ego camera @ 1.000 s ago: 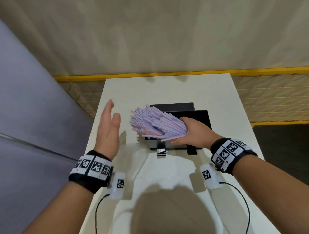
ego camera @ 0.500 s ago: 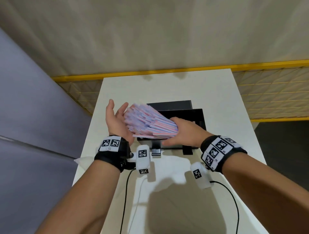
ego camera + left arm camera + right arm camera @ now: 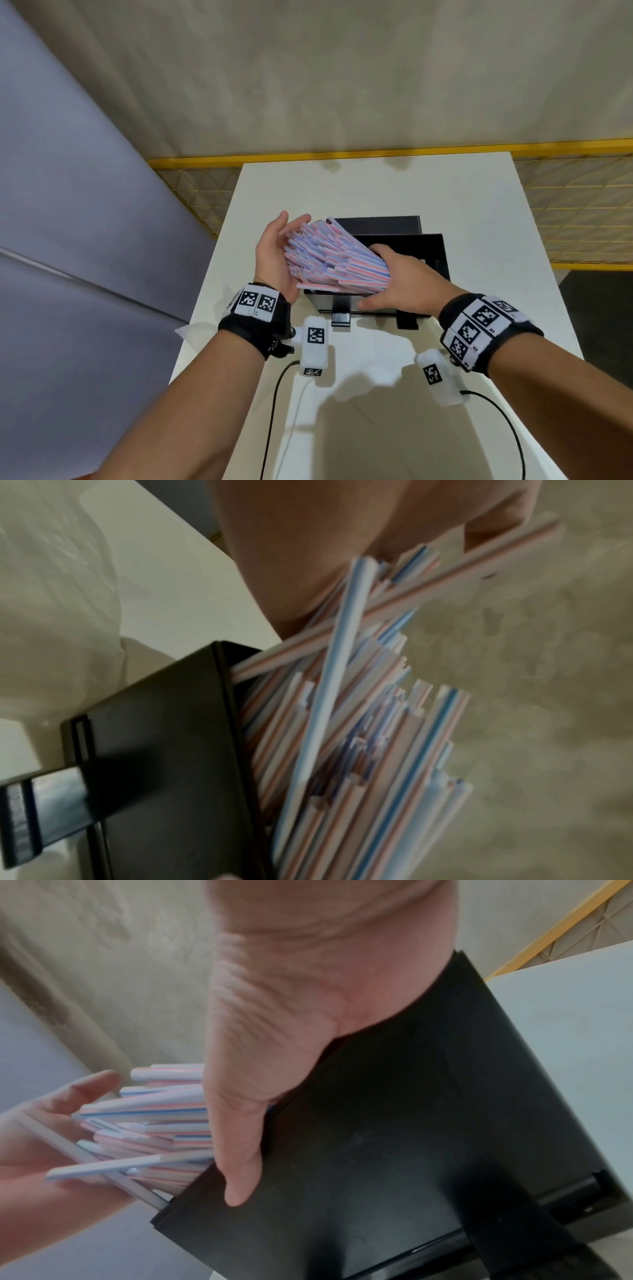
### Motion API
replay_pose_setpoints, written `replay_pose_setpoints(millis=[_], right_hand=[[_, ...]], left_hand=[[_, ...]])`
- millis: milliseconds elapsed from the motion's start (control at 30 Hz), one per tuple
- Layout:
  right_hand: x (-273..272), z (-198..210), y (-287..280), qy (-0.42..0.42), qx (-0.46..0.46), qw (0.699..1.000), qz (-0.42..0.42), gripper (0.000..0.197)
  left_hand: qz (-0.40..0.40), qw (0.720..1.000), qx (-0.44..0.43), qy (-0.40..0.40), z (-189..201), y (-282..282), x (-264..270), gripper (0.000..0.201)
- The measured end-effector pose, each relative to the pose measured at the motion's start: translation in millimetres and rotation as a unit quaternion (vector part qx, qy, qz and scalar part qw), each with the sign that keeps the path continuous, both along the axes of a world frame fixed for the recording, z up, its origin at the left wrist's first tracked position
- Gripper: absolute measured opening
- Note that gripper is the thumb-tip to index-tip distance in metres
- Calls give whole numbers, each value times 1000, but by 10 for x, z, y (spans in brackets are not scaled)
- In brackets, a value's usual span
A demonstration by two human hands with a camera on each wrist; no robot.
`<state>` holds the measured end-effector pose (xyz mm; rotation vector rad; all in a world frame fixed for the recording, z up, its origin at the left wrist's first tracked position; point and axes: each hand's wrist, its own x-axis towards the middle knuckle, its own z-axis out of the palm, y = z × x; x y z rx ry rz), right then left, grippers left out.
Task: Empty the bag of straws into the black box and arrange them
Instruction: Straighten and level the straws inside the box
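A thick bundle of pink, blue and white striped straws (image 3: 335, 260) lies slanted out of the left end of the black box (image 3: 431, 250) on the white table (image 3: 376, 185). My right hand (image 3: 394, 281) grips the bundle over the box, fingers over the top and thumb along the box's front wall (image 3: 411, 1123). My left hand (image 3: 274, 250) is flat and straight-fingered, its palm pressed against the straws' loose ends (image 3: 342, 723). In the right wrist view the straws (image 3: 164, 1115) fan unevenly against the left hand (image 3: 51, 1123). The fingers of my right hand are hidden.
The box's black lid (image 3: 376, 224) stands open behind it. A crumpled clear plastic bag (image 3: 191, 330) lies at the table's left edge, also seen in the left wrist view as the bag (image 3: 51, 588). A yellow-framed mesh fence (image 3: 565, 205) runs behind and to the right of the table.
My left hand swung in from the left and now presses its palm against the straw ends. The right hand stays on the bundle over the box.
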<state>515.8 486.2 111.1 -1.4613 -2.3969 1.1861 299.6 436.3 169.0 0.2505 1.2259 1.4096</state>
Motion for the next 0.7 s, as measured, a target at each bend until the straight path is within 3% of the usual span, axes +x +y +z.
replay_pose_setpoints(millis=[100, 233, 367, 600, 700], right_hand=[[-9, 29, 4, 3, 6, 1000, 3, 73], [9, 44, -16, 33, -8, 999, -5, 75], [22, 69, -9, 61, -26, 998, -19, 81], [-74, 240, 57, 73, 28, 996, -34, 77], [-79, 279, 119, 32, 46, 998, -15, 62]], left_hand=[[-15, 999, -4, -31, -30, 34, -2, 65], [-92, 990, -37, -104, -61, 39, 39, 84], [-126, 984, -47, -118, -46, 81, 126, 84], [-108, 980, -11, -169, 39, 185, 66, 83], [-94, 983, -33, -153, 34, 186, 46, 75]])
